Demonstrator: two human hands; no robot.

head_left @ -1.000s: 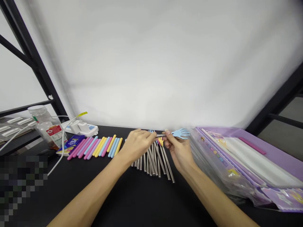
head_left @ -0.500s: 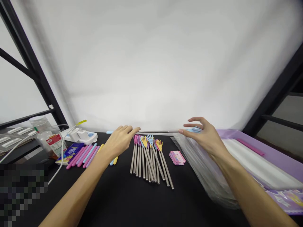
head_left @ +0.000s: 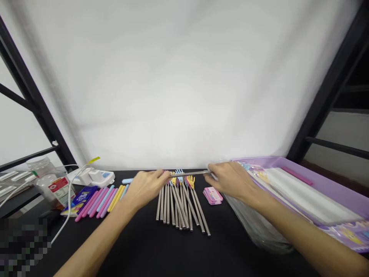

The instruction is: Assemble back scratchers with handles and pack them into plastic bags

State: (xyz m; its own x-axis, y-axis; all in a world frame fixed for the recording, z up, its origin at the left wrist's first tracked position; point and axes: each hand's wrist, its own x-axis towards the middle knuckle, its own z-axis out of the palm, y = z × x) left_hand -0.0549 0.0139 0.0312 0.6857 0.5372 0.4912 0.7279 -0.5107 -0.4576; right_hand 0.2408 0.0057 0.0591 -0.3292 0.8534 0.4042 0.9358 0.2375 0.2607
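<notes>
Matte black table (head_left: 161,254), both hands — left hand (head_left: 145,185), right hand (head_left: 230,180) — pinching slim steel rod (head_left: 190,174)

Wall: plain white backdrop sheet (head_left: 184,88), evenly lit.
Frame: slanted black metal struts (head_left: 27,94) left and right.
Surface: matte black tabletop (head_left: 161,250).

Two bare forearms and hands (head_left: 147,185), no sleeves, rings, watch or gloves

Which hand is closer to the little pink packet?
Right. The right hand is just above and beside the pink packet; the left hand is far across the metal sticks.
</notes>
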